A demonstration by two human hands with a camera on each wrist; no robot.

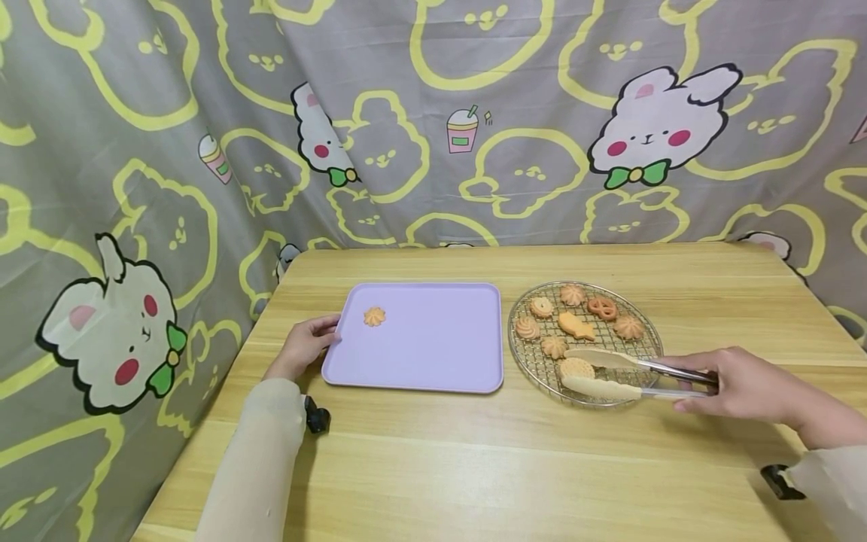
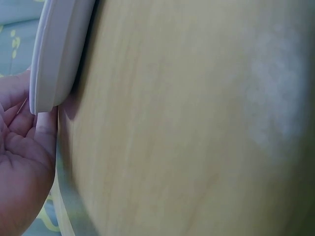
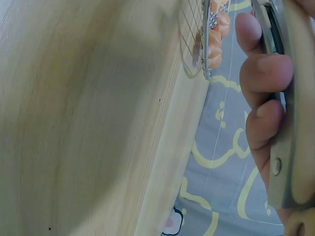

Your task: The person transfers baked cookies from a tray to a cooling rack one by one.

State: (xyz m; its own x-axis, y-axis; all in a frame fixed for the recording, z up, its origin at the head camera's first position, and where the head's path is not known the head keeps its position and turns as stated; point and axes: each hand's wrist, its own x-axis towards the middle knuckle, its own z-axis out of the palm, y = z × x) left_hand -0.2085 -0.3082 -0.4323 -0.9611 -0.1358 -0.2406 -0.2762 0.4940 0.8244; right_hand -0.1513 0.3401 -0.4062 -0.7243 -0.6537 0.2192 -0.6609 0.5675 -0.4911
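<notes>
My right hand (image 1: 745,388) grips a pair of tongs (image 1: 667,369) with cream-coloured tips and metal arms; its curled fingers (image 3: 266,73) show along the handle in the right wrist view. The parted tips lie on either side of a round cookie (image 1: 578,369) at the near edge of a round wire rack (image 1: 518,369). To the left, a shallow lilac tray (image 1: 433,339) carries one flower-shaped cookie (image 1: 375,316). My left hand (image 1: 305,348) holds the tray's left rim, and in the left wrist view the rim sits between its fingers and thumb.
Several other cookies rest on the rack, among them a fish-shaped one (image 1: 576,326), a pretzel (image 1: 602,308) and swirled ones. Tray and rack stand close together on a wooden table (image 1: 474,467). A grey patterned curtain (image 1: 406,188) hangs behind and along the left.
</notes>
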